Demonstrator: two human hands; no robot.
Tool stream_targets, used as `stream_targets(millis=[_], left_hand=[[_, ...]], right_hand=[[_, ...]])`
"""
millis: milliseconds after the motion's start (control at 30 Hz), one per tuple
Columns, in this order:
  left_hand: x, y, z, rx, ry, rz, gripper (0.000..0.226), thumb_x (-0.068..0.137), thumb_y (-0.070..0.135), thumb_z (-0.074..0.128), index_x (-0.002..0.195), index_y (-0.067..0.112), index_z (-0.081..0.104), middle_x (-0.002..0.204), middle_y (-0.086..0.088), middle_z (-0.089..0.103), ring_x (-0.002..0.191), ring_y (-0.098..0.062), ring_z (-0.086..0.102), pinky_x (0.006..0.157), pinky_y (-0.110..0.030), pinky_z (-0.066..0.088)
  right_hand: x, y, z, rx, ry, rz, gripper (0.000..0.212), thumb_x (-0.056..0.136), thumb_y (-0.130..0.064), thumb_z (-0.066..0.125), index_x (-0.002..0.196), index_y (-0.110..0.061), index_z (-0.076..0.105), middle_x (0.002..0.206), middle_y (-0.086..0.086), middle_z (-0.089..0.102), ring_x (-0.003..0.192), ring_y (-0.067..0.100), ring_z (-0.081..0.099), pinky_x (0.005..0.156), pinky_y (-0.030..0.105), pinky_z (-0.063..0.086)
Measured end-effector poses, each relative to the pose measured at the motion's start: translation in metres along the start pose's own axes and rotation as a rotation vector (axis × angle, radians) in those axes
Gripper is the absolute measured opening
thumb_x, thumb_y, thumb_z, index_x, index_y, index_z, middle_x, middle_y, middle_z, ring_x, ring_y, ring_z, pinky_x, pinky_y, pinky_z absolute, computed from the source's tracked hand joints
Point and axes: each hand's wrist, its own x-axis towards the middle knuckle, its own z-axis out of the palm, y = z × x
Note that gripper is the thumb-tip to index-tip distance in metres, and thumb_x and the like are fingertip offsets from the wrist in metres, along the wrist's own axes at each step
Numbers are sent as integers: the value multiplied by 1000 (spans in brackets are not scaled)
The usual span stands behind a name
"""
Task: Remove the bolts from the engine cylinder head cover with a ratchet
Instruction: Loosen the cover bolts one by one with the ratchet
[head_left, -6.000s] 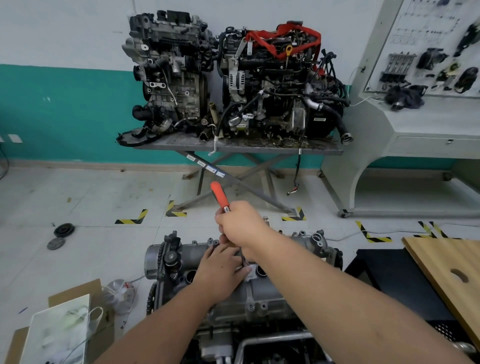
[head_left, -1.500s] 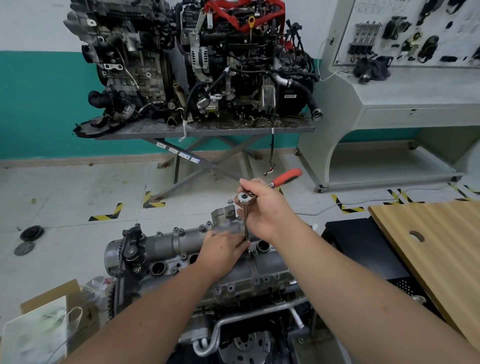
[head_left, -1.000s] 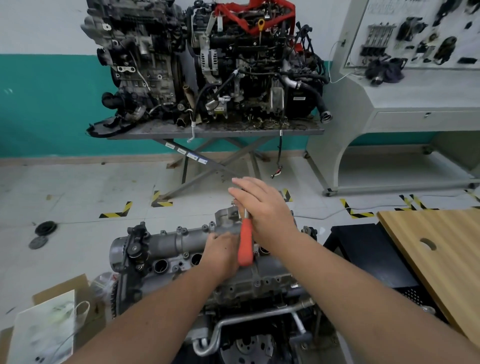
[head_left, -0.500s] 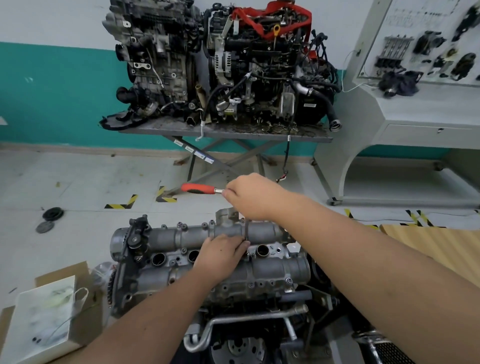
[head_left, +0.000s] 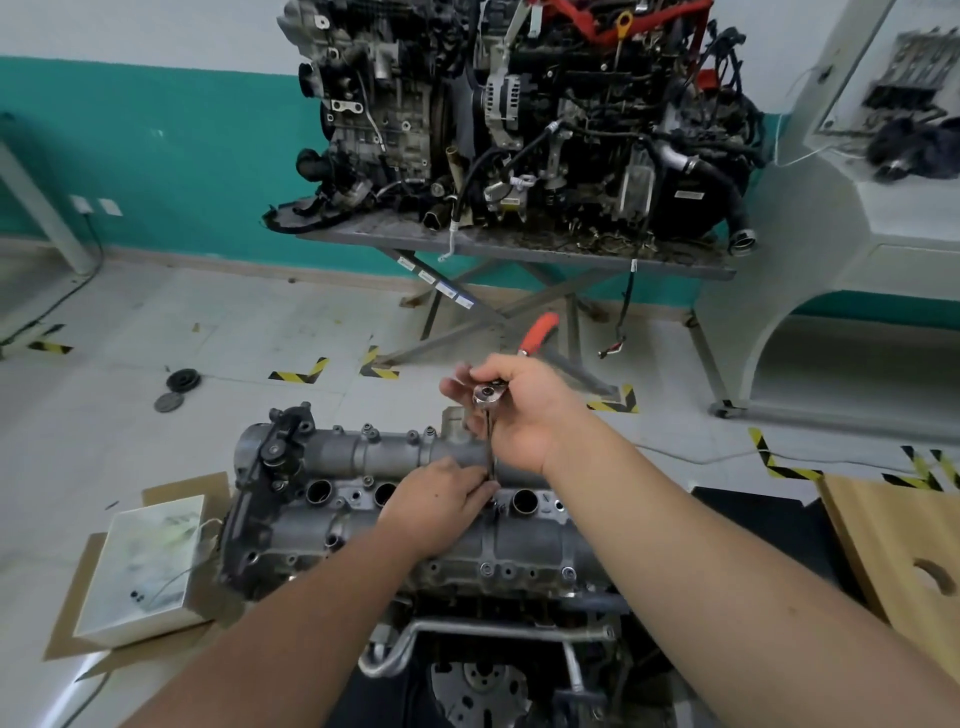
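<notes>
The right hand (head_left: 524, 410) grips the ratchet (head_left: 488, 395) head; the left hand (head_left: 441, 501) pinches its extension at a bolt mid-way along the cylinder head cover (head_left: 415, 519); a tilted extension could slip off, rounding the bolt.

Only one view here, a wide-angle camera on the person's head, looking forward and down. It sits close over the grey cast-metal cylinder head cover (head_left: 415, 512), with both bare forearms running in from the bottom edge, so the left hand (head_left: 441, 501) and right hand (head_left: 519, 410) land near mid-frame. Further out it faces the teal-and-white wall (head_left: 171, 156) and the grey steel table (head_left: 519, 247) loaded with two dark engines. The edges bend noticeably, and the pale tiled floor (head_left: 208, 332) fills the middle ground.
</notes>
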Motion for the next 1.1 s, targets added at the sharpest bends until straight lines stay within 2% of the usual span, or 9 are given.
stream_targets(millis=[133, 200, 300, 400, 600, 767, 900, 1000, 1100], left_hand=[[1, -1, 1, -23, -6, -16, 30, 103, 47, 38, 85, 27, 52, 86, -6, 60, 84, -26, 60, 69, -38, 47], [2, -1, 1, -21, -16, -1, 28, 103, 47, 38, 83, 30, 47, 87, -5, 60, 85, -26, 59, 67, -36, 43], [3, -5, 2, -19, -9, 26, 34, 103, 49, 37, 84, 24, 51, 85, -5, 59, 83, -26, 59, 64, -34, 38], [5, -8, 3, -37, 10, 48, 39, 102, 51, 35, 90, 23, 58, 85, -5, 61, 81, -27, 60, 66, -37, 46], [6, -13, 7, -119, -35, 7, 32, 99, 48, 43, 113, 24, 59, 110, -8, 66, 102, -31, 63, 85, -41, 53], [4, -10, 7, -125, 1, 21, 27, 100, 52, 39, 81, 33, 43, 88, -2, 63, 87, -26, 63, 70, -35, 48], [3, -5, 3, -83, 1, 22, 30, 103, 49, 37, 80, 29, 40, 87, -7, 61, 85, -30, 61, 68, -39, 46], [1, -4, 2, -69, -6, 10, 30, 104, 48, 34, 82, 29, 42, 87, -5, 61, 85, -28, 61, 67, -38, 47], [1, -3, 2, -28, 10, 10, 31, 104, 49, 32, 83, 28, 41, 88, -5, 61, 83, -27, 62, 66, -38, 48]], right_hand=[[-3, 17, -10, 67, 88, -340, 22, 96, -14, 59, 77, -24, 60, 84, -1, 72, 85, 21, 65, 60, 30, 43], [-4, 28, -15, -226, 174, -474, 18, 93, -35, 58, 93, -45, 72, 110, -10, 71, 98, 6, 66, 73, 22, 52], [-4, 39, -20, -663, 199, -656, 30, 90, -56, 43, 115, -68, 55, 130, -28, 53, 116, -15, 49, 94, 14, 42], [2, 45, -20, -813, 215, -992, 39, 99, -41, 42, 135, -39, 55, 127, -16, 51, 114, -11, 50, 90, 7, 40], [1, 34, -33, -1560, 356, -1510, 35, 91, -4, 56, 123, -7, 69, 121, 13, 67, 106, 33, 64, 79, 47, 54], [-12, 13, -21, -2090, 323, -1279, 28, 82, -15, 63, 108, -10, 69, 87, 5, 65, 81, 31, 63, 66, 36, 42], [-18, 2, -7, -2281, 222, -950, 61, 96, -57, 24, 137, -19, 47, 110, 5, 61, 99, 29, 60, 71, 36, 33], [-16, -7, 3, -2343, 72, -822, 63, 100, -58, 17, 151, -23, 28, 126, 9, 57, 111, 30, 57, 80, 40, 41], [-14, -11, 16, -2315, 1, -746, 48, 105, -49, 19, 133, -20, 45, 100, 5, 58, 89, 30, 58, 66, 36, 39]])
